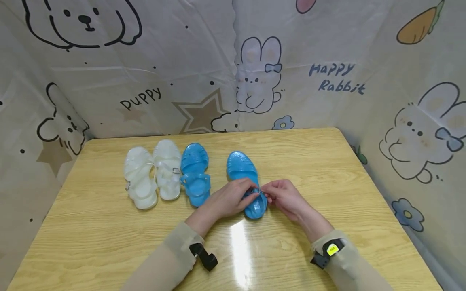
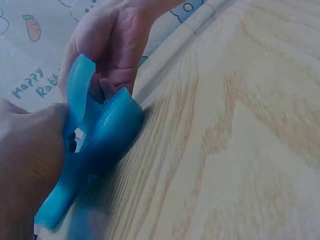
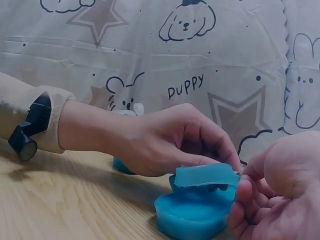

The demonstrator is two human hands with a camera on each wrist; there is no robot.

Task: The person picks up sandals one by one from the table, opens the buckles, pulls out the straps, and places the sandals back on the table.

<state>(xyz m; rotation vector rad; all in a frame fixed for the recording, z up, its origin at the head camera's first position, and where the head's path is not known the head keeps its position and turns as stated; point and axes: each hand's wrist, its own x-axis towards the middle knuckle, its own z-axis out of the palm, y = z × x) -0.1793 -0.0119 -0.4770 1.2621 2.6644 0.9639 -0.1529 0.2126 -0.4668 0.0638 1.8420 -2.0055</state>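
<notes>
A blue jelly sandal [image 1: 241, 165] lies sole down on the table, toe pointing away from me. My left hand [image 1: 230, 199] reaches over its left side and pinches the ankle strap [image 3: 205, 176] near a small metal buckle. On the opposite side, the fingertips of my right hand [image 1: 285, 197] pinch the strap at the buckle. Both hands meet there, and fingers cover most of the buckle. In the left wrist view, the strap [image 2: 80, 87] arches above the heel of the sole [image 2: 120, 120].
Left of my hands stands the other blue sandal [image 1: 195, 158], beside a pair of white sandals [image 1: 166, 155] with small metal buckles. All are on a wooden table [image 1: 327, 161]. A printed cloth [image 1: 204, 52] hangs along the table's back and sides.
</notes>
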